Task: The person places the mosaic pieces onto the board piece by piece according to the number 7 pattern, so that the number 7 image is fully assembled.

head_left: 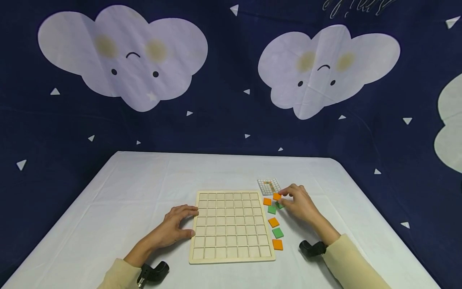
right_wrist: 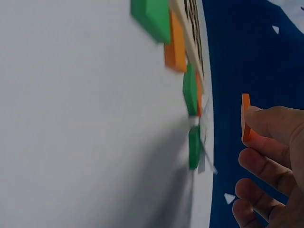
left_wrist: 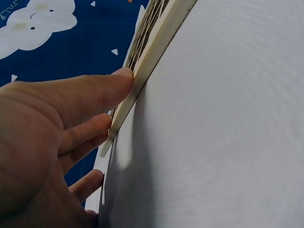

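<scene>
A right hand (head_left: 299, 204), right of centre, is pinching an orange tile (right_wrist: 245, 116) between thumb and finger. The tile is probably feeling light, stiff and smooth, best held by opposite faces. It is sitting at the pinch's very tip, above the table (head_left: 144, 180). At lower centre, a left hand (head_left: 174, 226) is touching a gridded board's (head_left: 231, 231) left edge.
</scene>
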The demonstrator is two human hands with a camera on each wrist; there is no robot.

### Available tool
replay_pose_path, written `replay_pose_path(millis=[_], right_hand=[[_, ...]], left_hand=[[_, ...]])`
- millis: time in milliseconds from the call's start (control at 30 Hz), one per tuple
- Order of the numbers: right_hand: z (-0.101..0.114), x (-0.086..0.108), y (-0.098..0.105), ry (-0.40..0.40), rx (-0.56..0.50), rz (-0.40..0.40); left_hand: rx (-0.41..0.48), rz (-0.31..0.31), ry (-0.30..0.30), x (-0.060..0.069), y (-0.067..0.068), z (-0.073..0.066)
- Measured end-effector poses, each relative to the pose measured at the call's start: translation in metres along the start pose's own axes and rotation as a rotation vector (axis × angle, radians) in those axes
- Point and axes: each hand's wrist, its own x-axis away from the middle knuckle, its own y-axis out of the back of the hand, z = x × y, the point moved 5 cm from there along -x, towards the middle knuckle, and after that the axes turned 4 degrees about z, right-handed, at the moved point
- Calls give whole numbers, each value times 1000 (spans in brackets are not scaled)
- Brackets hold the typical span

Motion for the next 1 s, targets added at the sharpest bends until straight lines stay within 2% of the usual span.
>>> replay_pose_path(millis=[300, 667, 1000], right_hand=[[28, 1, -8, 46, -13, 17], [64, 3, -18, 140, -52, 37], [80, 4, -29, 184, -83, 55]], left_hand=[[-1, -11, -8, 0, 0, -1], [-9, -15, -33, 1, 0, 0], [-88, -49, -40, 1, 1, -2]])
